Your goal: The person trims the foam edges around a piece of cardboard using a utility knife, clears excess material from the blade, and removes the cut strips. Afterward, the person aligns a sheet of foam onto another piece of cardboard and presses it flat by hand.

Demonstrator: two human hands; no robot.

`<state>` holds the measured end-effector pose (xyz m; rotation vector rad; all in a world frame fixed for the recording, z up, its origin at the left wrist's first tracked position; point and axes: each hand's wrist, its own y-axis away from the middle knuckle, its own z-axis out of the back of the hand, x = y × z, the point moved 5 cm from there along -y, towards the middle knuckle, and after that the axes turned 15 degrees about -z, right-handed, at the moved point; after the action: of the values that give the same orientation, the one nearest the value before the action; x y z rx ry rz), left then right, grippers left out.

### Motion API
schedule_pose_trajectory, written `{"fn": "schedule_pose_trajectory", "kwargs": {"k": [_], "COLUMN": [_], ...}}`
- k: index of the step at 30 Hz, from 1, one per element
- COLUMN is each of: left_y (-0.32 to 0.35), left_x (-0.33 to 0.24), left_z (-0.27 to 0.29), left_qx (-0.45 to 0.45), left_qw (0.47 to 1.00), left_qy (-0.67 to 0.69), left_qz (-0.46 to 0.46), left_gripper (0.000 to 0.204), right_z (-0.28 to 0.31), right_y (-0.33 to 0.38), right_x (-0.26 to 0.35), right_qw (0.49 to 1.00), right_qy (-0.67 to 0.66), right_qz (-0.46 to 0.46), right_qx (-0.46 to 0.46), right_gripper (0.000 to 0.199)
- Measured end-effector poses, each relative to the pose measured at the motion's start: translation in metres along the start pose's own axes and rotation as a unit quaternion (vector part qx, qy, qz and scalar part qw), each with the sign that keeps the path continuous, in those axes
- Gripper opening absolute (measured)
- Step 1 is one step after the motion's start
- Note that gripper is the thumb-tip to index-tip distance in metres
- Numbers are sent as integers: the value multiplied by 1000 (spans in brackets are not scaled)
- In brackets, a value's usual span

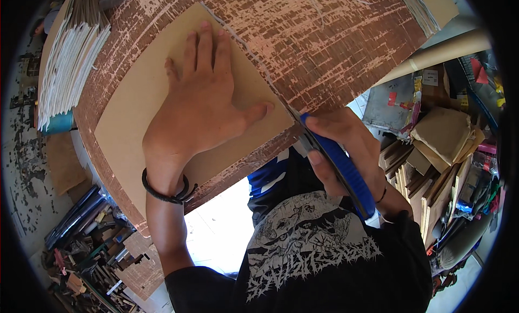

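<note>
A tan sheet of board (127, 115) lies on the worn brown table (335, 48). My left hand (197, 104) presses flat on it, fingers stretched out and thumb spread to the side. At the board's right corner, by the near table edge, my right hand (354, 140) is wrapped round a blue and black utility knife (354, 178). Its tip is at the board's edge; the exact contact is hard to make out. A thin, ragged grey strip (238, 38) runs along the board's right edge.
Stacked boards with pale edges (73, 69) stand at the far left, and another stack (419, 10) at the far right. Beside the table on the right are a cardboard tube (443, 56) and brown packages (443, 134). Scrap pieces (102, 253) clutter the lower left.
</note>
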<state>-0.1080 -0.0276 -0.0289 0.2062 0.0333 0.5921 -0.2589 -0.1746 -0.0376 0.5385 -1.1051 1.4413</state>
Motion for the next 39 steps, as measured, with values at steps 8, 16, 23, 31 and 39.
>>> {"fn": "schedule_pose_trajectory", "kwargs": {"k": [8, 16, 23, 31, 39], "left_y": [0, -2, 1, 0, 0], "left_x": [-1, -1, 0, -4, -2], "left_z": [1, 0, 2, 3, 1], "left_qx": [1, 0, 1, 3, -6], "left_qw": [1000, 1000, 1000, 1000, 1000], "left_qy": [1, 2, 2, 8, 6], "left_qz": [-1, 4, 3, 6, 8], "left_gripper": [117, 116, 115, 116, 116], "right_z": [-7, -2, 12, -1, -3], "right_y": [-11, -7, 8, -13, -14], "right_x": [-2, 5, 5, -3, 6], "right_qw": [1000, 1000, 999, 1000, 999], "right_qy": [3, 15, -9, 14, 35], "right_qz": [-16, -13, -42, -17, -8], "right_qx": [-15, 5, 31, -9, 18], "right_gripper": [39, 37, 33, 38, 38]}}
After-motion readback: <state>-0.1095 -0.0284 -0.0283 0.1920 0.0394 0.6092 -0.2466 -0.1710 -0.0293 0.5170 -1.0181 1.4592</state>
